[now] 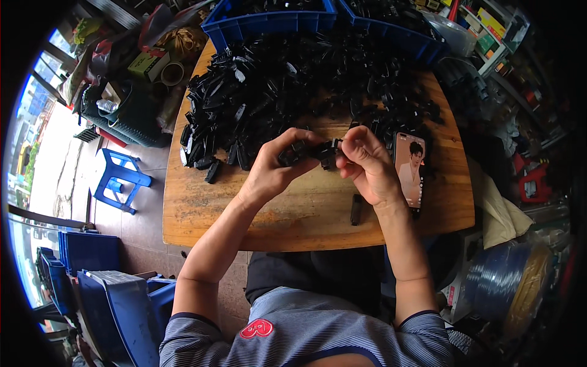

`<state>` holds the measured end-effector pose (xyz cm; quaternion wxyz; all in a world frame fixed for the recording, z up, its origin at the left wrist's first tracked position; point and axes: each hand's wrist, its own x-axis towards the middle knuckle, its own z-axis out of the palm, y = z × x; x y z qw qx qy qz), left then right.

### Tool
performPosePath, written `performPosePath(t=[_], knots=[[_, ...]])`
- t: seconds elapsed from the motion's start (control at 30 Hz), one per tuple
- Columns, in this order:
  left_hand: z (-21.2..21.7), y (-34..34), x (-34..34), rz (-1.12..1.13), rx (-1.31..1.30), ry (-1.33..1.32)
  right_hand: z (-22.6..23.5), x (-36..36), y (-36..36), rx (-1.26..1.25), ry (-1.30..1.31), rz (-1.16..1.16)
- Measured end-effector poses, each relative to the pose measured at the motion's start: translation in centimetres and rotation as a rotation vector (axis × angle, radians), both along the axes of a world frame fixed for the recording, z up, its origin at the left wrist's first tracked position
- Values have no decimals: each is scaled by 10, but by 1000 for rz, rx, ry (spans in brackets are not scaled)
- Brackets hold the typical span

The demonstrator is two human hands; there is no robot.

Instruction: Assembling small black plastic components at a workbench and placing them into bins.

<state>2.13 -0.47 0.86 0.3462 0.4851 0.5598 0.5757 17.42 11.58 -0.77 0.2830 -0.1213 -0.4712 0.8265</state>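
Over the wooden table [306, 214], my left hand [272, 168] is closed around black plastic parts [296, 153], their shapes partly covered by the fingers. One black plastic part [328, 153] sticks out past them toward my right hand [373, 168]. The right thumb and fingertips pinch at its far end, where a small light spot shows. Exactly what sits between those fingertips is too small to tell. A large heap of similar black plastic pieces [263, 92] spreads over the table beyond both hands. A single black piece [356, 209] lies apart, near my right wrist.
A smartphone [409, 174] with a lit screen stands right of my right hand. Blue crates [275, 23] with black pieces line the table's far edge. On the floor at left are a blue stool [120, 180] and blue bins [116, 306]. A wrapped spool [504, 281] sits at right.
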Motion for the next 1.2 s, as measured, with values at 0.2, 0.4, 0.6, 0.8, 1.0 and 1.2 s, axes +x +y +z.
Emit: performPosePath(t=[0.2, 0.4, 0.6, 0.8, 1.0, 1.2], knots=[[1, 1, 2, 87, 5, -105, -2, -4, -4, -46, 8, 53], [-1, 0, -2, 72, 59, 46, -3, -2, -1, -125, -64, 269], [-2, -1, -2, 45, 111, 140, -1, -2, -2, -217, -123, 345], [-11, 6, 3, -8, -11, -423, -4, -12, -14, 233, -78, 15], [-11, 9, 9, -117, -143, -330, 3, -9, -17, 357, -105, -111], [-11, 5, -12, 7, -79, -391, 28, 20, -20, 1047, -484, -173]])
